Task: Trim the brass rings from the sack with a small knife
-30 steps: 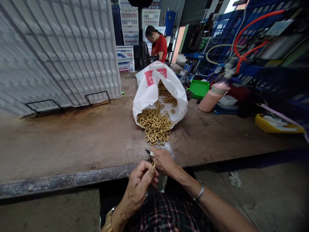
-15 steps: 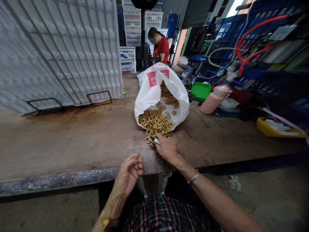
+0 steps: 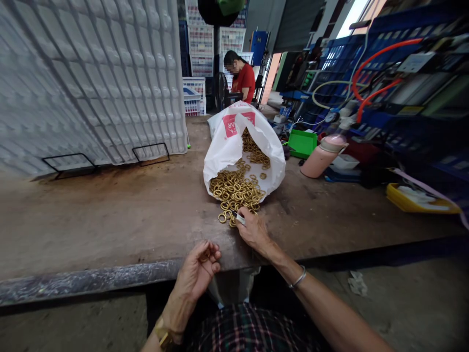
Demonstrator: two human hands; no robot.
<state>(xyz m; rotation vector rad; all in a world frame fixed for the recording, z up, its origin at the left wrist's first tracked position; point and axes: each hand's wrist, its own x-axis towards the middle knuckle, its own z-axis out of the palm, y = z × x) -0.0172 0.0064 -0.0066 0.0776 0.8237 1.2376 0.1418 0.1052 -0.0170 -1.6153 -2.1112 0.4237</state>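
Reaching right hand (image 3: 255, 233): over at the rings (image 3: 236, 188) now, grip narrow on a dark-tipped tool (image 3: 240, 219)
Left hand (image 3: 195, 274): no longer alongside, curled round a gold ring (image 3: 205, 255), so they're working apart

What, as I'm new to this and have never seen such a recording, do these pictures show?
No machine is doing the handling: these are a person's two bare hands. Every picture comes from one camera worn on that person's head, looking forward and down.

On the brown table lies a white bag, its mouth facing the person, with gold-coloured rings spilling out. To the right stand a pink bottle and a green tray.

The left hand holds something gold-coloured, seemingly a ring, partly hidden by the fingers. The right hand, at the pile's front edge, holds a small white tool; its exact kind is unclear.
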